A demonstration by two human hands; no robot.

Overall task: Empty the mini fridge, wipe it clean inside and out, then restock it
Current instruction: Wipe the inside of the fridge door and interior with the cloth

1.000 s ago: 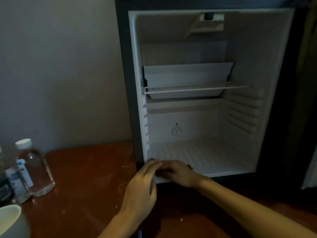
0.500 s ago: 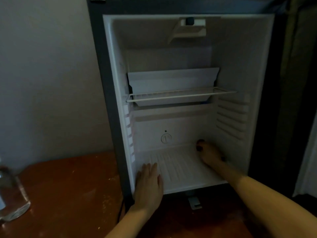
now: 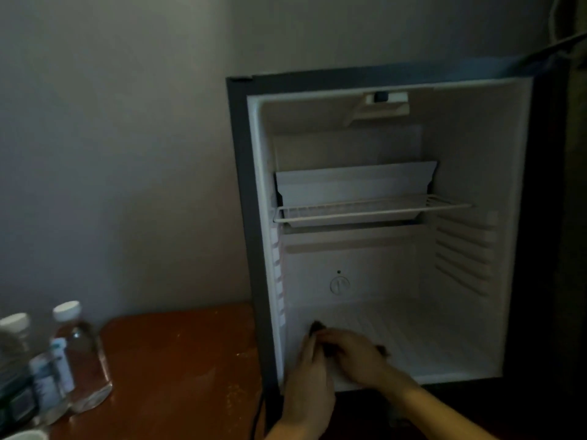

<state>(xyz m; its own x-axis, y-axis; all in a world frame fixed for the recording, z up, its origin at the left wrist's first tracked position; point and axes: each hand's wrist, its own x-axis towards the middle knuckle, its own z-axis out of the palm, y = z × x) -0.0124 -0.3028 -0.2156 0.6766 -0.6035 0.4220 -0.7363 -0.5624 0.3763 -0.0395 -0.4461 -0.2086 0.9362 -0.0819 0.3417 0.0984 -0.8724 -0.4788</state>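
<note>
The fridge (image 3: 241, 217) stood open and bare, so emptying looked done. Both hands were on its floor at the front left. The left hand (image 3: 309, 385) lay flat, and I couldn't tell whether the blurred right hand (image 3: 359, 357) held anything. The bottles (image 3: 79, 354) waited on the table (image 3: 178, 360), and restocking seemed still to come.

Hotel-type room: mini fridge (image 3: 476, 147), water bottles (image 3: 79, 354)

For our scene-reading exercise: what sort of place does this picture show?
Probably a hotel room or similar lodging: a small dark-framed mini fridge with white interior stands on a reddish-brown wooden surface that also bears clear plastic water bottles with white caps.
</note>
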